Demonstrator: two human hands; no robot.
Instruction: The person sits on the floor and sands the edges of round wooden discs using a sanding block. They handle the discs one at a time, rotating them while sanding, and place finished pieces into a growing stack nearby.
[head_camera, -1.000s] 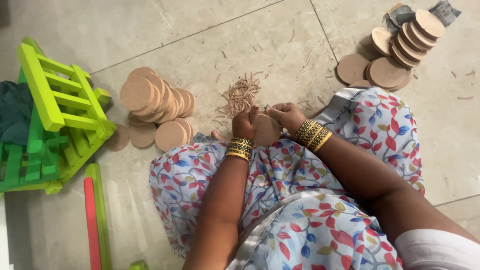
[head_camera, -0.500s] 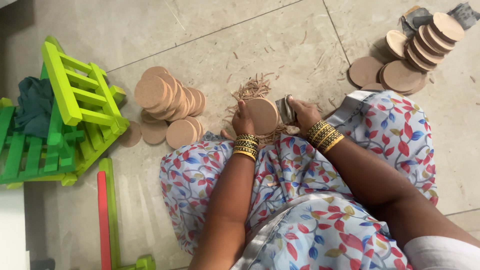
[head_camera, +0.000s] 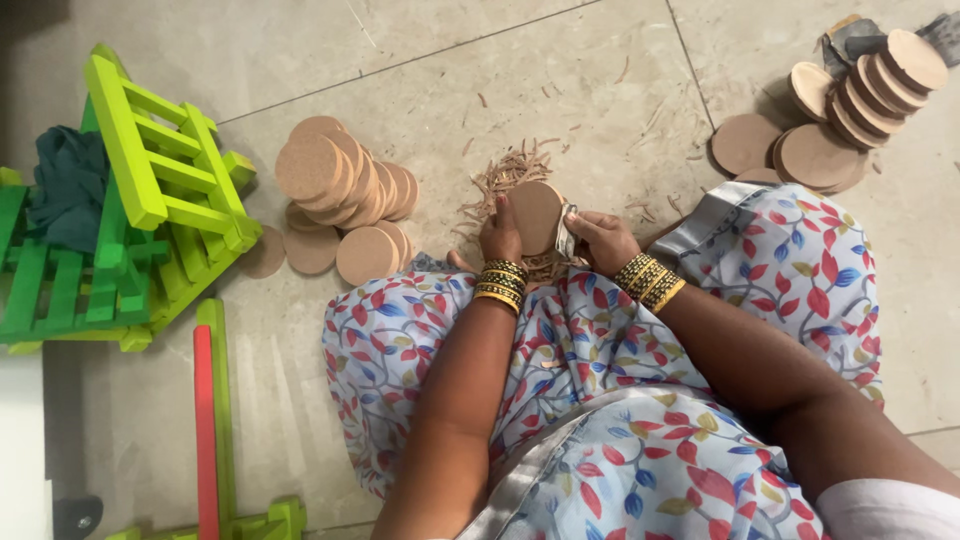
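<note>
Disc (head_camera: 535, 215) upright, face toward camera, pinched by left hand (head_camera: 500, 235) fingers; right hand (head_camera: 600, 240) fingers around grey tool (head_camera: 567, 232).

You're sitting on a polished stone tile floor (head_camera: 480, 90) in a home-style craft workspace: stacked wooden discs (head_camera: 345, 190), a shavings pile (head_camera: 505, 180) and green slatted frames (head_camera: 150, 190) surround you.

Beige stone-tile floor (head_camera: 420, 60) (thin grout lines), even light.
</note>
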